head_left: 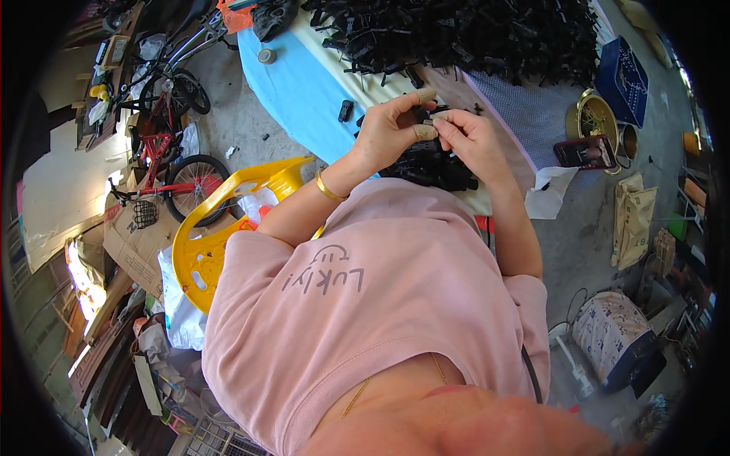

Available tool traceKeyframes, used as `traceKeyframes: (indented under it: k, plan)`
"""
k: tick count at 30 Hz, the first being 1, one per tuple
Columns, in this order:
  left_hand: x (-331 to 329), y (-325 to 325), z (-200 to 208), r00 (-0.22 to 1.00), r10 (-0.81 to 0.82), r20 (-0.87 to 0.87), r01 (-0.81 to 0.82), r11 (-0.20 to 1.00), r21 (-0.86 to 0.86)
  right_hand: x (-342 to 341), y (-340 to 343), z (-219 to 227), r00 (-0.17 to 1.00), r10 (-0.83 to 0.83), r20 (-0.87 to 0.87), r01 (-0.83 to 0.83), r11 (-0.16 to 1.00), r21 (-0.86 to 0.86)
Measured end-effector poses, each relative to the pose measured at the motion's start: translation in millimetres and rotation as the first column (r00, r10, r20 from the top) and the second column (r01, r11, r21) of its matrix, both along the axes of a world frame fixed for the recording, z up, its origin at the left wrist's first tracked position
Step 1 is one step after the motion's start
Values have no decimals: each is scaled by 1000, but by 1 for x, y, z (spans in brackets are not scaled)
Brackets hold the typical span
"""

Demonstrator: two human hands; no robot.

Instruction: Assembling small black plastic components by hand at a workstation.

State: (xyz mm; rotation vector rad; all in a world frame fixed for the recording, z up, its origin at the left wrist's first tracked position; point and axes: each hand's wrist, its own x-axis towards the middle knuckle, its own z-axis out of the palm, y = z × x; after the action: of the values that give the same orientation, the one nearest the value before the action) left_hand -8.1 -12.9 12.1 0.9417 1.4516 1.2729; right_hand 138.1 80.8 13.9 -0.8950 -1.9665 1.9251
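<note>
Concrete floor [224, 129] surrounds a surface draped in cloths, with the blue cloth [293, 95] along its left side; clock directions run from the middle of the view unless stated otherwise. Far out at 1 o'clock, a big heap of black plastic pieces [464, 34] covers the top of the surface. Nearer, between 1 and 2 o'clock, a smaller pile of black pieces [432, 169] lies just below the two hands, close to the person's pink top [342, 334].

At 1 o'clock, the left hand [384, 133] and right hand [473, 140] meet at the fingertips. On the left hand, beige wraps cover the tips of thumb and forefinger, which curve with a gap between them. The right hand's thumb and fingers draw together beside the left thumb; whatever they may pinch is too small to make out, and I cannot tell whether the left hand grips anything.

One loose black piece [346, 111] sits at 10 o'clock from the left hand. A tape roll [267, 56] rests at 11 o'clock, on the blue cloth. Around 2 o'clock stand a brass-coloured pot [576, 121] and a blue box [625, 87], with a phone [585, 153] leaning near the pot. A yellow plastic chair [188, 254] stands at 9 o'clock, and a red bicycle [156, 152] stands beyond it, towards 10.
</note>
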Motion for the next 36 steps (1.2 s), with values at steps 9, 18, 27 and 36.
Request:
traceKeyframes:
  k: [9,18,27,36]
  plan:
    - [-2,-5,8,1000,-11,16,11,1000,-17,-3,-16,0,996,-81,-40,78,995,-65]
    - [3,-10,0,869,14,-494,78,983,165,2,-16,-13,996,-93,12,93,987,-132]
    - [12,-10,20,950,-174,-261,186,982,23,13,-11,-1,995,-99,-11,100,988,117]
    - [-5,-16,9,695,-365,620,304,930,207,24,-12,5,877,-236,-419,145,961,-237]
